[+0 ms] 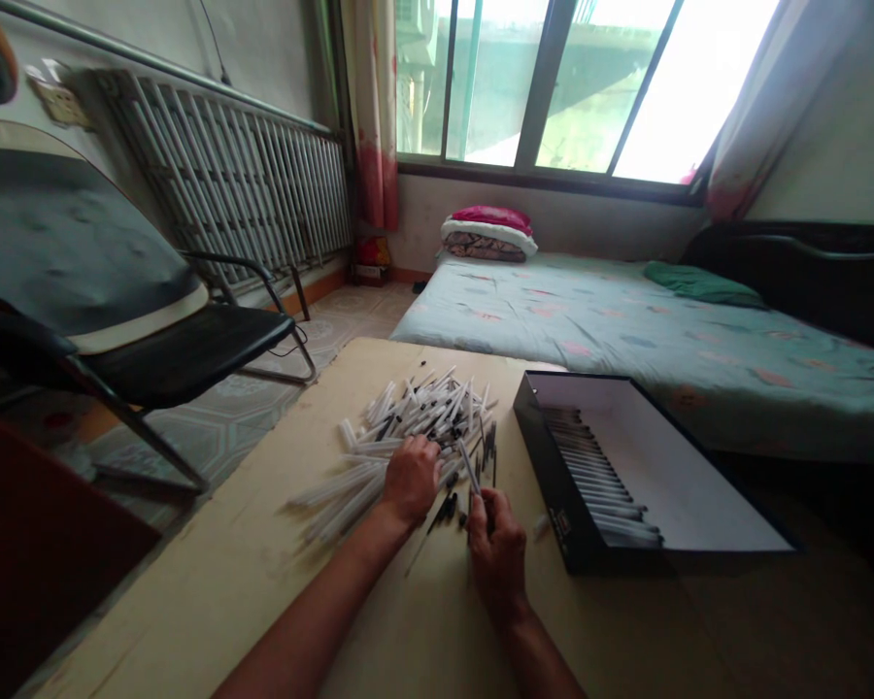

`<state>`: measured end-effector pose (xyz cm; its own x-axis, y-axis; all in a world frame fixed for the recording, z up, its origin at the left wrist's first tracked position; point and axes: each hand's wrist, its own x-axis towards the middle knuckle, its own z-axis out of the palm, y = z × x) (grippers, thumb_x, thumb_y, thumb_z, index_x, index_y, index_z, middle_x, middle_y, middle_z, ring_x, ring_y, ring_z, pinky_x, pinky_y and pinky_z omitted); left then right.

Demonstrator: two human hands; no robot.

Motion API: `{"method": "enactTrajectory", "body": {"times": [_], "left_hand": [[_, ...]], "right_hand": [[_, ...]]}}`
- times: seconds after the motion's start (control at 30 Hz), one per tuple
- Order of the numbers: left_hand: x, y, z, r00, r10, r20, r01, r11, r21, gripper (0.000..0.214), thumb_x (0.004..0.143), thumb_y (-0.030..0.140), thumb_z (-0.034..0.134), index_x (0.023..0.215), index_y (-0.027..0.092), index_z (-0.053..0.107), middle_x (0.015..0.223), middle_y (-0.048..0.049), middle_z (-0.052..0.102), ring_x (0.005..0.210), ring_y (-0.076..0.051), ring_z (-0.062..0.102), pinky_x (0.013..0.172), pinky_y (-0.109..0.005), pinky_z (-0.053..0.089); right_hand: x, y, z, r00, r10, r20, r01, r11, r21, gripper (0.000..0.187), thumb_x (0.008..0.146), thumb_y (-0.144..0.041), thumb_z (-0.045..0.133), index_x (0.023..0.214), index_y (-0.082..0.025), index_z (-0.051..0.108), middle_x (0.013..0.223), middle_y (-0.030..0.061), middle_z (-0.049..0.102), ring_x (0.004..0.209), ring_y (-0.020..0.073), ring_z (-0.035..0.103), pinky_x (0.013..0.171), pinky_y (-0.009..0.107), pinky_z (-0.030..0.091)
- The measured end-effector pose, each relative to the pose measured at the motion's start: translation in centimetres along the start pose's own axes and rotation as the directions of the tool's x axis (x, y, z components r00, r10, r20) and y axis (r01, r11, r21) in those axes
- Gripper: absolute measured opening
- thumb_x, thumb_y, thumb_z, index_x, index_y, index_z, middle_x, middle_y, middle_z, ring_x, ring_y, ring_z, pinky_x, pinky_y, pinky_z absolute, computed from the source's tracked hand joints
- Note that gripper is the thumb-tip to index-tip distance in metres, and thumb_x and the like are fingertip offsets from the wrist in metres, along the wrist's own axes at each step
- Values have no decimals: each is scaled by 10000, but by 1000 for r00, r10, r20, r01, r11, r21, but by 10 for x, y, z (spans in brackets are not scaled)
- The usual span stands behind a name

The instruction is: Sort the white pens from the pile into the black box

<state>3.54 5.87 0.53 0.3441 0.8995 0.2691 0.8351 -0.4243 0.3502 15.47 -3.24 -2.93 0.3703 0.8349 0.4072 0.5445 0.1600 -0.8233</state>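
A loose heap of clear plastic pens [422, 417] with black tips and caps lies on the pale wooden tabletop [211, 582]. My left hand [410, 478] rests on the near side of the heap, fingers curled down over the pens. My right hand [496, 553] is just right of it and grips a single clear pen [469, 466] that points up and away. To the right stands an open black box [546, 427] with a white inside. Several pens lie side by side in tight rows along its left side [589, 466].
A black-framed chair [189, 354] with a grey cushion stands left of the table, above a dark red surface [36, 553]. A metal radiator [225, 175] lines the left wall. A low bed [589, 340] with a pale teal sheet lies behind the box, below a window.
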Motion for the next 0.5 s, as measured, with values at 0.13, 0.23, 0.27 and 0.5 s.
{"method": "enactTrajectory", "body": {"times": [0.13, 0.23, 0.27, 0.5], "left_hand": [[11, 10, 7, 1000, 5, 0, -5, 1000, 30, 152, 811, 188, 520, 914, 167, 629, 938, -113, 620, 958, -266, 517, 852, -378, 370], [14, 14, 11, 1000, -4, 3, 4, 999, 48, 139, 810, 166, 503, 881, 158, 622, 936, -126, 618, 945, -279, 515, 825, -388, 370], [14, 14, 12, 1000, -8, 2, 8, 999, 51, 140, 811, 158, 495, 875, 155, 620, 934, -130, 616, 940, -282, 515, 818, -392, 369], [10, 12, 15, 999, -30, -16, 31, 999, 30, 144, 814, 136, 468, 868, 154, 601, 917, -136, 614, 914, -282, 516, 800, -393, 366]], "right_hand": [[0, -1, 0, 1000, 10, 6, -10, 1000, 0, 256, 919, -354, 385, 853, -174, 554, 656, 1, 579, 558, 131, 538, 563, 215, 412], [0, 0, 0, 1000, 22, 7, -22, 1000, 2, 251, 916, -355, 393, 861, -170, 553, 664, 3, 584, 562, 132, 543, 569, 216, 414], [0, 0, 0, 1000, 24, 7, -24, 1000, 2, 250, 916, -355, 395, 864, -169, 553, 668, 5, 587, 568, 134, 546, 574, 217, 416], [0, 1, 0, 1000, 29, 7, -29, 1000, 4, 250, 915, -356, 397, 875, -170, 559, 682, 13, 598, 594, 144, 556, 589, 224, 423]]}}
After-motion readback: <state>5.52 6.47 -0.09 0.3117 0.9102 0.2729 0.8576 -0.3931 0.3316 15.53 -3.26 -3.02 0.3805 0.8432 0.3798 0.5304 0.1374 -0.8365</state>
